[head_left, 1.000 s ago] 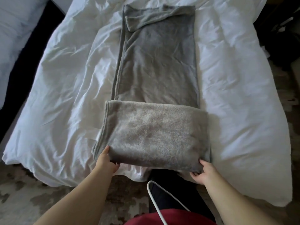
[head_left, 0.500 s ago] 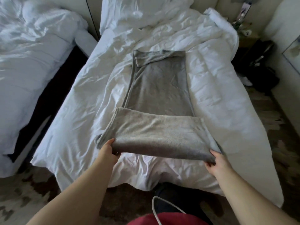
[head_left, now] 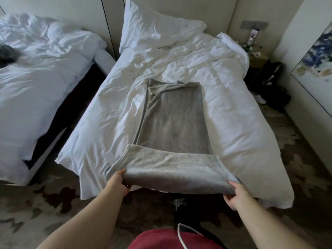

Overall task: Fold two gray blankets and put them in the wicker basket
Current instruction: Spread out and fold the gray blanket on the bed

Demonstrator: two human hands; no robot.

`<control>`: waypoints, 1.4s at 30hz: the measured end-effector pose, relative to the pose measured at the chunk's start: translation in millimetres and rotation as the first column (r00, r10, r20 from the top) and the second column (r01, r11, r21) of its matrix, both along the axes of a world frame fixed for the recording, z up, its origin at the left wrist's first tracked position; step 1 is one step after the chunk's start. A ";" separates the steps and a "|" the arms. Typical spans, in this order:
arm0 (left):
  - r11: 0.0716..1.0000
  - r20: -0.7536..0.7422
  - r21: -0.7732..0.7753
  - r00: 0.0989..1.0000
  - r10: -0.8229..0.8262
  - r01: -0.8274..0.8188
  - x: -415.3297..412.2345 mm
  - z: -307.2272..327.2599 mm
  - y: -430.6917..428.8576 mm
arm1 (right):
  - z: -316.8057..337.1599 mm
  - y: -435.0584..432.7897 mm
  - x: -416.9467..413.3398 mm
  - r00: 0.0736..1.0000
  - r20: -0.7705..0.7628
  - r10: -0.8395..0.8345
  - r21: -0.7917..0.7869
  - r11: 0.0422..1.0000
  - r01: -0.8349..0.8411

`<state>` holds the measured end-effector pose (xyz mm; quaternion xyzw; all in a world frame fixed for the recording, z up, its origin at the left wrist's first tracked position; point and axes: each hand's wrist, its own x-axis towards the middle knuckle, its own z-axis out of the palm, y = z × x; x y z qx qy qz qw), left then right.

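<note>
1. The blanket (head_left: 173,123) lies as a long folded strip down the middle of the bed (head_left: 242,132). Its near end is lifted and turned over toward the far end.
2. The left hand (head_left: 117,182) pinches the near left corner, thumb on top, with the fingers hidden underneath. The right hand (head_left: 237,194) grips the near right corner, thumb on top and fingers curled beneath.
3. The fleece looks soft, limp and light, and it sags a little between the hands. It will hold no shape of its own, and stacked layers may slide apart.
4. The corners look like the best hold: pinch through every layer and keep the edge taut between the hands.
5. The far left corner is turned back and would likely need smoothing.
6. No basket is in view. A dark heap (head_left: 7,54) on the other bed (head_left: 45,78) may be the second blanket, but this cannot be told.
</note>
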<state>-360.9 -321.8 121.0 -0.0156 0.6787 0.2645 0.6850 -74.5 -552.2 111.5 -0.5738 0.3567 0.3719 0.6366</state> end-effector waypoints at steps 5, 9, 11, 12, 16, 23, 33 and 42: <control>0.999 0.015 0.025 1.000 -0.026 0.026 -14.9 5.4 -7.6 | 5.6 -12.3 -11.5 1.000 -0.031 0.003 -0.005 1.000 -0.003; 0.999 0.026 0.015 0.999 -0.039 0.039 -2.8 21.4 4.4 | 5.8 -6.1 2.5 0.998 -0.052 0.041 0.040 0.998 -0.039; 0.999 0.038 0.008 0.998 -0.041 0.041 7.6 28.7 14.0 | 6.5 3.3 13.1 0.996 -0.066 0.052 0.055 0.997 -0.048; 0.999 0.044 0.013 0.998 -0.042 0.042 13.3 30.2 19.3 | 6.1 9.0 18.8 0.996 -0.070 0.055 0.062 0.997 -0.051; 0.999 0.015 0.019 1.000 -0.026 0.026 38.9 32.1 45.5 | 6.6 40.1 45.6 0.996 -0.082 0.033 0.088 0.996 -0.026; 0.996 -0.023 0.067 0.998 -0.054 0.056 104.4 39.3 120.7 | 18.3 130.3 109.4 0.999 -0.043 0.008 0.064 0.998 -0.006; 0.982 0.060 0.177 0.995 -0.082 0.070 182.4 -45.9 209.3 | -56.5 242.3 171.6 0.954 -0.023 0.299 -0.114 0.947 -0.300; 0.998 -0.149 0.049 0.987 0.055 -0.048 172.3 -128.9 195.4 | -112.9 235.3 161.5 0.961 -0.078 0.267 -0.195 0.941 -0.277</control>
